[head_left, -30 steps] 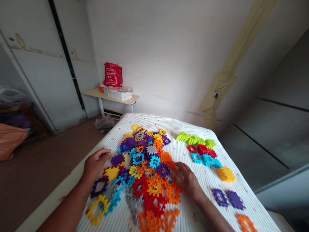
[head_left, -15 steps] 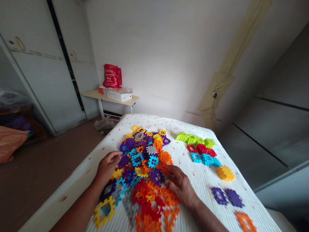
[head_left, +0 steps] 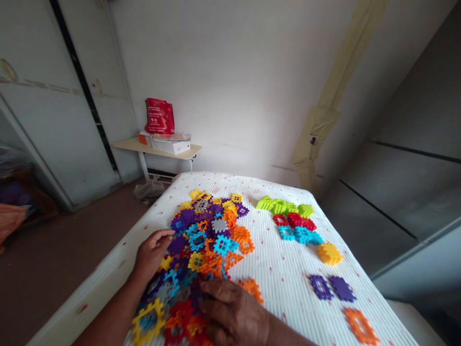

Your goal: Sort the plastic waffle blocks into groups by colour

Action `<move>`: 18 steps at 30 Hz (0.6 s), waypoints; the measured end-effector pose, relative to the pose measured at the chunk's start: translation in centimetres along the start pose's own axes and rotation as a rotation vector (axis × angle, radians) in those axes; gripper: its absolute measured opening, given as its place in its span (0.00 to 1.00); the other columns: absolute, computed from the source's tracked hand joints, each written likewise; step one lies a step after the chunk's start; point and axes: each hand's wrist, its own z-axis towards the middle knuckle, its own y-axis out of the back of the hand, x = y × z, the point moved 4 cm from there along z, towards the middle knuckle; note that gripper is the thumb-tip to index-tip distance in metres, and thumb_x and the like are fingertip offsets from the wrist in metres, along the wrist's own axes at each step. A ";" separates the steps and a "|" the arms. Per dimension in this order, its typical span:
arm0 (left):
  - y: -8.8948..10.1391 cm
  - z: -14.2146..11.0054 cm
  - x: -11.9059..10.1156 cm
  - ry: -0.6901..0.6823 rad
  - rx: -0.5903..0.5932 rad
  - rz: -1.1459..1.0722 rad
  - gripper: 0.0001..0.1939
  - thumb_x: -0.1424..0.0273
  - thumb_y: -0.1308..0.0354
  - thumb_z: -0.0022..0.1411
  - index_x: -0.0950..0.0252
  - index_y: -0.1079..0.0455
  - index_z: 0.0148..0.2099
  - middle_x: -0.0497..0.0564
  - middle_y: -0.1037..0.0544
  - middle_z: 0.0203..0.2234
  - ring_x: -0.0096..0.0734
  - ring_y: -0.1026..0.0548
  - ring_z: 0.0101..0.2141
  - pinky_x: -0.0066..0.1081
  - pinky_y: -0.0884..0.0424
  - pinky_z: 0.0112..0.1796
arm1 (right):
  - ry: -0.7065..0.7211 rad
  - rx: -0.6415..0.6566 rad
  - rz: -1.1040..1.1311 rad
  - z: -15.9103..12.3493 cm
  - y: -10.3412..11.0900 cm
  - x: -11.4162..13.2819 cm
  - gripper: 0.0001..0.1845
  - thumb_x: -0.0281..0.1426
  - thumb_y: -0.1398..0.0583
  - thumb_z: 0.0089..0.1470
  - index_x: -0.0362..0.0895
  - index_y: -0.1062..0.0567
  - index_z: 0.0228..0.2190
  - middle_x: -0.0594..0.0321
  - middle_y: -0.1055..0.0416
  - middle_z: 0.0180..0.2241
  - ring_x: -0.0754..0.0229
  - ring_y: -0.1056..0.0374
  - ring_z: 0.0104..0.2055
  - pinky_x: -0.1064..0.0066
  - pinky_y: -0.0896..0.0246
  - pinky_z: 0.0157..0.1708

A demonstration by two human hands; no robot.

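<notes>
A heap of plastic interlocking building tiles, with notched edges and some window-like cutouts, covers the left part of the padded bed surface (head_left: pixel 288 307). My left hand (head_left: pixel 153 252) is at the heap's left edge, loosely curled, its index finger stretched toward a purple tile (head_left: pixel 177 245); I see nothing held in it. Low on the heap, my right hand (head_left: pixel 234 310) lies with bent, parted fingers over red tiles (head_left: pixel 180 315) and orange ones. A dark purple tile (head_left: pixel 196 293) is by its fingertips, which are partly hidden. A loose orange tile (head_left: pixel 252 290) lies just beyond that hand.
Sorted at right are green tiles (head_left: pixel 284 206), red tiles (head_left: pixel 300 221), light-blue tiles (head_left: pixel 304 235), a yellow stack (head_left: pixel 329 253), two purple tiles (head_left: pixel 342 287) and an orange tile (head_left: pixel 360 327). Behind stands a small table (head_left: pixel 126 144) with a red bag (head_left: pixel 158 117) and boxes.
My right hand has moved left and nearer to me, across the heap's lower part, and red and orange tiles there have shifted left. My left hand stays beside the heap. The view has turned slightly.
</notes>
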 end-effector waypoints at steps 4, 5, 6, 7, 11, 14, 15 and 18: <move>0.1 0.3 0.3 0.000 -0.018 -0.021 0.16 0.57 0.42 0.43 0.62 0.26 0.32 0.50 0.19 0.27 0.39 0.23 0.31 0.33 0.28 0.34 | -0.011 -0.122 0.007 0.0 1.3 -0.6 0.18 0.30 0.49 0.59 0.45 0.32 0.50 0.50 0.32 0.52 0.56 0.37 0.55 0.64 0.39 0.53; 0.1 0.4 0.4 -0.001 -0.020 -0.026 0.17 0.57 0.42 0.43 0.62 0.25 0.32 0.50 0.19 0.27 0.40 0.23 0.31 0.33 0.28 0.35 | -0.068 -0.176 0.019 -0.4 1.9 -1.4 0.18 0.29 0.50 0.59 0.45 0.32 0.49 0.51 0.32 0.51 0.56 0.36 0.53 0.63 0.37 0.52; 0.1 0.5 0.5 -0.002 -0.024 -0.029 0.17 0.57 0.42 0.43 0.62 0.25 0.33 0.50 0.19 0.27 0.39 0.23 0.32 0.33 0.28 0.35 | -0.145 -0.233 0.036 -0.9 2.5 -2.5 0.17 0.28 0.50 0.58 0.46 0.31 0.48 0.51 0.32 0.51 0.56 0.35 0.52 0.63 0.36 0.50; 0.1 0.6 0.6 -0.004 -0.027 -0.031 0.17 0.57 0.42 0.43 0.62 0.25 0.33 0.50 0.19 0.27 0.39 0.23 0.32 0.32 0.28 0.35 | -0.229 -0.291 0.055 -1.5 3.0 -3.8 0.17 0.28 0.51 0.59 0.46 0.30 0.47 0.52 0.31 0.49 0.57 0.34 0.51 0.63 0.35 0.49; 0.3 0.7 0.7 -0.010 -0.030 -0.039 0.16 0.57 0.41 0.44 0.62 0.25 0.33 0.49 0.20 0.27 0.38 0.24 0.32 0.32 0.29 0.35 | -0.529 -0.499 0.077 -4.2 4.3 -9.0 0.13 0.28 0.50 0.58 0.46 0.26 0.35 0.57 0.26 0.35 0.59 0.29 0.39 0.67 0.32 0.40; 0.3 0.8 0.9 -0.009 -0.029 -0.046 0.16 0.58 0.41 0.44 0.63 0.25 0.34 0.49 0.20 0.27 0.37 0.24 0.32 0.31 0.29 0.35 | -0.522 -0.445 0.077 -4.6 4.1 -10.9 0.13 0.26 0.49 0.56 0.46 0.25 0.33 0.59 0.25 0.33 0.60 0.29 0.37 0.69 0.33 0.39; 0.3 0.9 1.0 -0.006 -0.029 -0.047 0.17 0.58 0.41 0.44 0.63 0.25 0.34 0.49 0.20 0.26 0.37 0.24 0.32 0.31 0.29 0.35 | -0.482 -0.394 0.083 -4.3 3.8 -11.1 0.13 0.25 0.49 0.56 0.46 0.25 0.34 0.59 0.25 0.34 0.60 0.29 0.38 0.69 0.33 0.40; 0.3 1.0 1.4 0.008 -0.026 -0.048 0.18 0.57 0.41 0.44 0.63 0.25 0.35 0.49 0.20 0.26 0.37 0.24 0.31 0.30 0.29 0.34 | -0.401 -0.239 0.017 -2.8 3.0 -11.1 0.15 0.22 0.49 0.55 0.45 0.25 0.38 0.59 0.25 0.38 0.60 0.30 0.42 0.69 0.34 0.41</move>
